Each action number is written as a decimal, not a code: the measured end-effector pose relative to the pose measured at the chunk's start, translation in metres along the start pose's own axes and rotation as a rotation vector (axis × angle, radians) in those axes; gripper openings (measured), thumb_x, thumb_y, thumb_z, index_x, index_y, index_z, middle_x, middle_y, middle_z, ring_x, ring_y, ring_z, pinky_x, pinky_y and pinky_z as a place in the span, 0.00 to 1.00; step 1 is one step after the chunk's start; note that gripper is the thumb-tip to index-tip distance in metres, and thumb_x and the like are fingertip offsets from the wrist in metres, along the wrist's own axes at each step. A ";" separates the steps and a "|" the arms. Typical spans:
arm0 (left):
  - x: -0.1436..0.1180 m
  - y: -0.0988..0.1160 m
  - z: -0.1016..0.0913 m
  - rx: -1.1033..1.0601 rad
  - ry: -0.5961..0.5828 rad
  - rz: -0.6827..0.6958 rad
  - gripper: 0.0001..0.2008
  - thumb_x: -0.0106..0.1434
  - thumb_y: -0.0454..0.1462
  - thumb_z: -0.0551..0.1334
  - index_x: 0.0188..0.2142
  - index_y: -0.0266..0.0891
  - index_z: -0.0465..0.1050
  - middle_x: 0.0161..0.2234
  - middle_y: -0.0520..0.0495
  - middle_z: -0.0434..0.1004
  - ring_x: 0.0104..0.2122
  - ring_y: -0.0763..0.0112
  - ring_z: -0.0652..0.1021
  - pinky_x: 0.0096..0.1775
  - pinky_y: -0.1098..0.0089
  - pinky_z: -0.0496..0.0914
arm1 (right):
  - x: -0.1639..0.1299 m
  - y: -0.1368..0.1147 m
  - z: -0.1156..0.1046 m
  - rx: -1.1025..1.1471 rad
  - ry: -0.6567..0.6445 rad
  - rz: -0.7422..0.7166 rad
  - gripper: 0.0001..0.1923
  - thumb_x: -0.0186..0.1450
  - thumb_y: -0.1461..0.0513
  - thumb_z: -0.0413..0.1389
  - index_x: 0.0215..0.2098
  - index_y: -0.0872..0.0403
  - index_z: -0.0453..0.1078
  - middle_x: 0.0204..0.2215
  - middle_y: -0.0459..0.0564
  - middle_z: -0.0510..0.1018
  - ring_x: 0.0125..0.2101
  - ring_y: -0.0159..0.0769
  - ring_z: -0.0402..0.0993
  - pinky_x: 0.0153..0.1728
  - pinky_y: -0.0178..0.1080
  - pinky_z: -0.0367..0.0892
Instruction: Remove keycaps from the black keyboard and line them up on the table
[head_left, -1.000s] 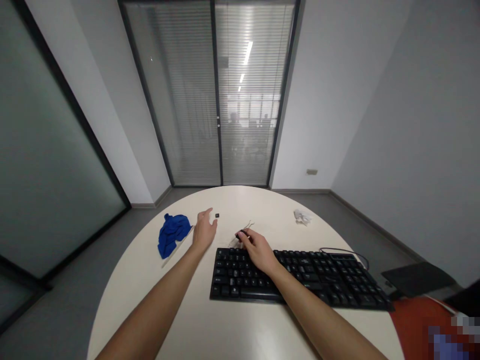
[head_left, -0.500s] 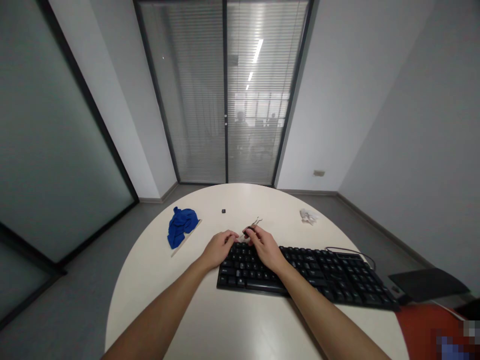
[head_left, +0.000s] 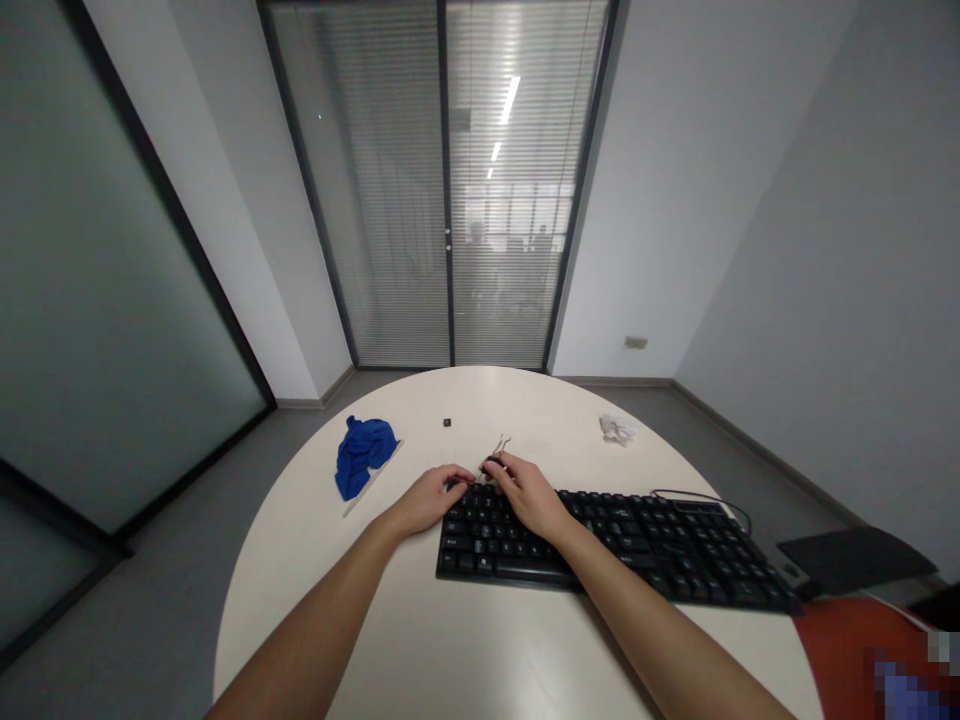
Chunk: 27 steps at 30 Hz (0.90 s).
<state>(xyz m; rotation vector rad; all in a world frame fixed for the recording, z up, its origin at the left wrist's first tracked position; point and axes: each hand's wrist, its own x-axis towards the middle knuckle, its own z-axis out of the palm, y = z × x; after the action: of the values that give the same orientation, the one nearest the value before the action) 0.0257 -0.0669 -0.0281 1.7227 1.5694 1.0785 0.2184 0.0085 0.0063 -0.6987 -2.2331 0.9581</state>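
Observation:
A black keyboard [head_left: 525, 575] lies on the round cream table. At its far left corner, my left hand [head_left: 429, 500] has its thumb over the keys and its fingers along the back edge, curled round that corner. My right hand [head_left: 529, 495] rests above the upper left keys, closed on a small keycap puller [head_left: 493, 462] with a dark handle. Two thin wire prongs of the puller point away from me, over the table. Which keys lie under the fingertips is hidden. Farther off, a loose black keycap [head_left: 447, 422] sits on the table.
A blue cloth [head_left: 364, 455] with a pale thin strip [head_left: 373, 480] along its edge lies at the left. Crumpled whitish material [head_left: 616, 430] is at the far right. The keyboard's cable [head_left: 705, 497] loops behind it. A red seat [head_left: 840, 650] stands beyond the table's right edge.
The puller's prongs have swung slightly left in my right hand. My left hand has drawn back a little to the left, its fingers flatter. The keyboard stays nearly where it was.

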 end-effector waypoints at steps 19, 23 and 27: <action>-0.001 0.018 0.011 -0.049 0.046 0.070 0.12 0.62 0.35 0.61 0.45 0.40 0.77 0.46 0.46 0.80 0.47 0.63 0.77 0.54 0.63 0.67 | 0.009 0.008 -0.004 0.002 -0.025 -0.044 0.17 0.71 0.52 0.48 0.31 0.52 0.69 0.27 0.46 0.77 0.30 0.36 0.73 0.33 0.35 0.66; 0.002 0.017 0.014 -0.133 0.079 0.033 0.11 0.61 0.34 0.62 0.44 0.38 0.76 0.43 0.44 0.81 0.45 0.63 0.78 0.53 0.62 0.69 | 0.012 0.018 -0.002 0.085 -0.020 -0.005 0.18 0.70 0.50 0.48 0.32 0.53 0.69 0.27 0.48 0.78 0.30 0.36 0.74 0.33 0.35 0.68; 0.005 0.016 0.018 -0.180 0.110 0.020 0.11 0.59 0.34 0.64 0.43 0.36 0.74 0.41 0.44 0.80 0.43 0.64 0.79 0.50 0.62 0.70 | 0.015 0.029 0.002 0.213 -0.042 0.011 0.19 0.70 0.49 0.48 0.34 0.54 0.69 0.28 0.48 0.79 0.30 0.36 0.76 0.35 0.36 0.69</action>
<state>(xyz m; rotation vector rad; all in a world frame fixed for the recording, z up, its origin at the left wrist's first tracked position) 0.0492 -0.0625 -0.0228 1.5857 1.4736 1.3017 0.2135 0.0350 -0.0118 -0.6001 -2.1240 1.2042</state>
